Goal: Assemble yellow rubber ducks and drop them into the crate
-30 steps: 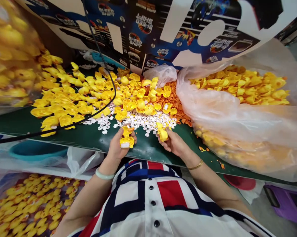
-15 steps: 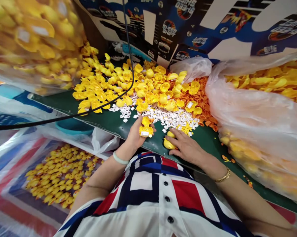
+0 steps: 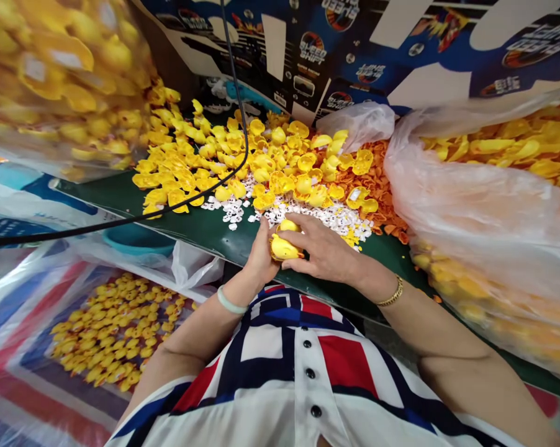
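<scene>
Both hands meet over the near edge of the green tabletop around a yellow toy duck [image 3: 284,247]. My left hand [image 3: 261,257] cups the lower shell half from the left, and that half is mostly covered. From the right, my right hand [image 3: 321,248] has its fingers wrapped on the upper shell half, which shows an orange beak. The two halves lie against each other; whether they are fully joined I cannot tell. Just beyond the hands spreads a scatter of small white pieces with dark marks [image 3: 315,217].
Loose yellow duck shells [image 3: 261,161] are heaped behind, beside orange pieces [image 3: 377,180]. Plastic bags of shells stand left [image 3: 66,149] and right [image 3: 475,198]. A black cable [image 3: 187,202] crosses the table's left. Below left, a striped bag [image 3: 42,397] contains several ducks.
My right hand has moved left, bringing its yellow shell half from the tabletop onto the half in my left hand. The open inside of the left half is now covered.
</scene>
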Available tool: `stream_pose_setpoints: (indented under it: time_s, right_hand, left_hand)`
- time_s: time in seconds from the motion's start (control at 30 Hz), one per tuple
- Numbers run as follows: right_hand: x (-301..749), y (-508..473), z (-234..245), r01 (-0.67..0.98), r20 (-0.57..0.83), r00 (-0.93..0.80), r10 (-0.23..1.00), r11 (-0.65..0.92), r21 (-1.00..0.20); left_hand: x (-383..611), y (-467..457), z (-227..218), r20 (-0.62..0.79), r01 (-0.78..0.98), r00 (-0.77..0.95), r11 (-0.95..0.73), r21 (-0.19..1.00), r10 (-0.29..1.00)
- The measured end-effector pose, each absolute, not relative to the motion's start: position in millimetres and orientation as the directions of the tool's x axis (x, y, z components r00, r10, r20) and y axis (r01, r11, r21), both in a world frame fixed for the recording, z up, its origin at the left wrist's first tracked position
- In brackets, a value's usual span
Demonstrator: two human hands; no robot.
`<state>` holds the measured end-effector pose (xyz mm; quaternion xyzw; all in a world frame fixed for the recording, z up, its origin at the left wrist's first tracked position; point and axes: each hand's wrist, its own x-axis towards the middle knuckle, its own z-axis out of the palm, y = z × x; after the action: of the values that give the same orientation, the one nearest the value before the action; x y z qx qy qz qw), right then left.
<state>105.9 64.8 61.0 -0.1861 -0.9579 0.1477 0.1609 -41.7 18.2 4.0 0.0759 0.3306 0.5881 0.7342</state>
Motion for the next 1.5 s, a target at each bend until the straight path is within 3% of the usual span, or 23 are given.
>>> stream_pose_setpoints:
  time_s: [0.13,0.27,0.37,0.5,0.67,0.87,1.07,1.2,1.3,1.4,1.5]
  right_hand:
    - [100.8,67.1,59.9,0.325,0.145,-0.909,0.390,0.882,-0.341]
    - [101.3,72.5,63.2,0.307,0.093,-0.926,0.367,0.872,-0.381]
    - [101.9,73.9,64.6,0.306,0.080,-0.928,0.363,0.868,-0.390]
    - [103.0,65.3,58.3,0.334,0.084,-0.922,0.379,0.885,-0.324]
    - [107.8,47.3,48.8,0.388,0.135,-0.895,0.425,0.891,-0.234]
    - [117.4,44.4,56.7,0.383,0.103,-0.896,0.432,0.870,-0.310]
    - [119.1,39.8,61.7,0.426,0.134,-0.877,0.462,0.875,-0.231]
    - [122.2,46.1,61.8,0.401,0.078,-0.893,0.443,0.862,-0.311]
    - [125.7,54.2,59.3,0.355,0.112,-0.895,0.432,0.841,-0.409]
    - [128.4,59.1,60.4,0.335,0.168,-0.875,0.454,0.819,-0.465]
    - [129.2,59.6,68.7,0.361,0.210,-0.849,0.485,0.822,-0.441]
  left_hand:
    - [-40.7,16.3,2.7,-0.435,-0.837,0.084,0.301,0.458,0.897]
    - [-37.9,15.1,3.6,-0.424,-0.815,-0.009,0.238,0.528,0.906]
    - [-38.6,16.1,5.2,-0.419,-0.823,0.044,0.271,0.500,0.907]
    - [-38.7,16.8,6.0,-0.475,-0.825,0.169,0.388,0.411,0.863]
    - [-34.6,13.8,4.2,-0.526,-0.785,0.216,0.467,0.408,0.823]
    - [-35.2,13.6,2.4,-0.493,-0.737,0.231,0.482,0.474,0.839]
    - [-28.8,15.3,1.9,-0.480,-0.752,0.276,0.498,0.432,0.833]
    - [-25.1,14.9,1.9,-0.456,-0.729,0.238,0.468,0.499,0.858]
    - [-24.9,16.2,1.9,-0.441,-0.727,0.173,0.416,0.547,0.881]
    - [-26.8,18.7,-1.8,-0.434,-0.744,0.188,0.416,0.523,0.881]
    - [-29.2,20.8,-7.1,-0.390,-0.763,0.234,0.417,0.494,0.891]
